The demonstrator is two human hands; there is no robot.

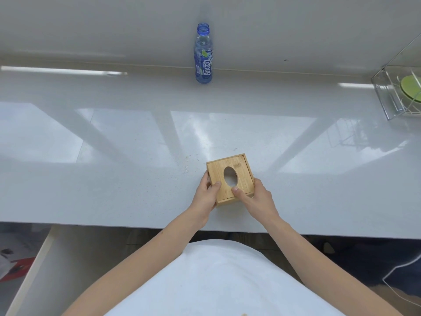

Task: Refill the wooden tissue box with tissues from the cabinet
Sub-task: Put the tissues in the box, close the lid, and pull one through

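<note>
A square wooden tissue box (237,169) with an oval hole in its lid rests on the glossy white counter (114,179), close to the front edge. Through the hole I see only something pale, and no tissue sticks out. My left hand (206,197) grips the box's left near corner, thumb lying on the lid. My right hand (255,199) holds the right near corner, its thumb pressed on the lid just below the hole. No tissue pack and no cabinet interior are in sight.
An uncapped blue plastic bottle (203,54) stands at the back against the wall. At the far right a wire dish rack (391,96) holds a green plate (410,86). A white open cabinet door (29,270) shows below the counter at left.
</note>
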